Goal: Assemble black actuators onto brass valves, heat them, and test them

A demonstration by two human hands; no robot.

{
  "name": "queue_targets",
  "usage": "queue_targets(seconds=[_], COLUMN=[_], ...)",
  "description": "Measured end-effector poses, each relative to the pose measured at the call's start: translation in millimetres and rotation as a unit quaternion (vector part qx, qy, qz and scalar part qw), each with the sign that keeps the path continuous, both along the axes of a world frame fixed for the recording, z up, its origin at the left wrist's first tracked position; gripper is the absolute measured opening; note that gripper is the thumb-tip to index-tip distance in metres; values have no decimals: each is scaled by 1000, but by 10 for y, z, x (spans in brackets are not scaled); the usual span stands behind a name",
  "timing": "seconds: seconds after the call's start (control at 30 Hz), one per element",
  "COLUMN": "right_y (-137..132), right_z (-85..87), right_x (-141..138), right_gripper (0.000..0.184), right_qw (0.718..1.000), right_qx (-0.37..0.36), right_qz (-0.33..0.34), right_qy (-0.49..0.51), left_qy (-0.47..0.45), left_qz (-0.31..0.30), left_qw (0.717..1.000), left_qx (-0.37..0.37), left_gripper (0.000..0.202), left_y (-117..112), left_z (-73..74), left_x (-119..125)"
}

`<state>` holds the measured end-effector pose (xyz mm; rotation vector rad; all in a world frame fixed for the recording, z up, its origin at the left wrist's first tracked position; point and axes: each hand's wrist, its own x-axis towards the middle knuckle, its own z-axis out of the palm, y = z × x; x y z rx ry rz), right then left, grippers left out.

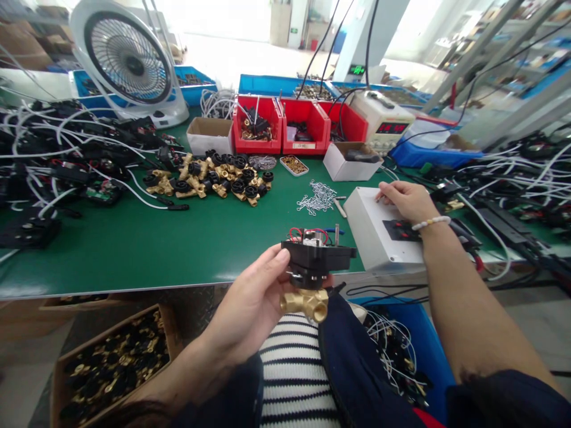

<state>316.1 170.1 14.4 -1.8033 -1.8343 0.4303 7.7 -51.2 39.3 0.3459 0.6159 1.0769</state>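
My left hand [263, 282] is closed around a motorised valve, gripping it by its black housing [316, 257] above the table's front edge. Red and blue wires, a silvery motor and an upright metal pin show on top of the housing. A brass valve body [306, 303] with open ports hangs below it. Over at the right, my right hand [408, 202] rests at the far edge of a light grey box [370, 229], thumb and finger pinched together. What lies between those fingertips is too small to make out. Black terminals [401, 230] sit on the box beneath my wrist.
Brass valve bodies [218, 175] with black caps lie heaped on the green table [214, 249]. Metal clips [317, 197] are piled near the grey box. Red bins [259, 128], a fan [134, 62] and a power supply [379, 119] stand behind. Wired black assemblies cover both sides.
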Motion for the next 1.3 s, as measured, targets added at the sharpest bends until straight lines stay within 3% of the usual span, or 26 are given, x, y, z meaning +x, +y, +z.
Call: queue_targets(seconds=[0.33,0.63,1.0,1.17,1.3], right_y=[106,32,48,35,25], right_z=[-52,-28,-22,7,33], right_x=[30,-2,2,-38,-72], right_gripper=[38,28,28,25,23], right_qw=[999,997,997,997,996], right_qx=[3,18,13,5,-1], right_qz=[2,37,22,5,-9], right_qy=[51,69,66,73,86], left_qy=[-79,-100,-107,-174,-236], left_qz=[-23,-14,-17,-61,-60], left_qw=[997,995,994,983,970], left_qx=[4,12,5,-3,19], left_gripper=[39,40,38,36,25], left_y=[-28,-37,-52,2,20], left_z=[31,38,28,2,-40], left_x=[-1,5,2,-15,-25])
